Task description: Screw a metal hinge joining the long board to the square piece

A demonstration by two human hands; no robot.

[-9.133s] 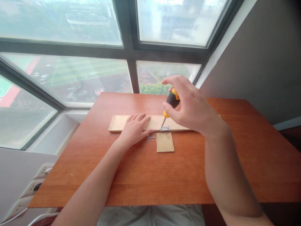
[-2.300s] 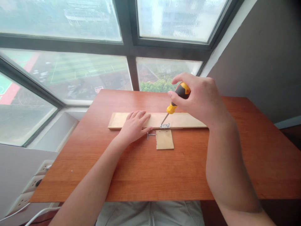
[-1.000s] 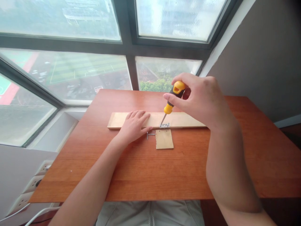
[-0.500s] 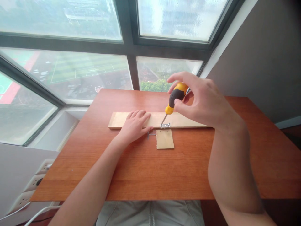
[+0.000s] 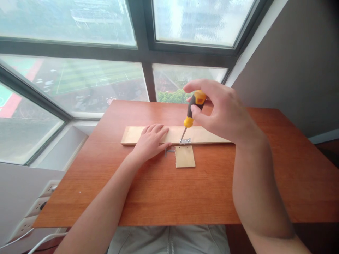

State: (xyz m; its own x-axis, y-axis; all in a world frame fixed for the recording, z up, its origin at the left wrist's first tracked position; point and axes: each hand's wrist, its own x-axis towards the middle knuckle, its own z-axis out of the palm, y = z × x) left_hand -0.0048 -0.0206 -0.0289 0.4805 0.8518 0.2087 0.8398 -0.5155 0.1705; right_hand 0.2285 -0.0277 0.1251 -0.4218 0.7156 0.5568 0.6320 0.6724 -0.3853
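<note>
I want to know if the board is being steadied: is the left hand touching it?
Touching. The head view shows the left hand laid across the board, fingers spread over its top face.

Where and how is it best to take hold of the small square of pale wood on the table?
Probably pinch the small square of pale wood by the front half of its side edges, coming from the near side. It lies flat and looks thin; a long pale wooden board is close behind it, and a T-shaped silver metal piece lies by its rear left corner.
</note>
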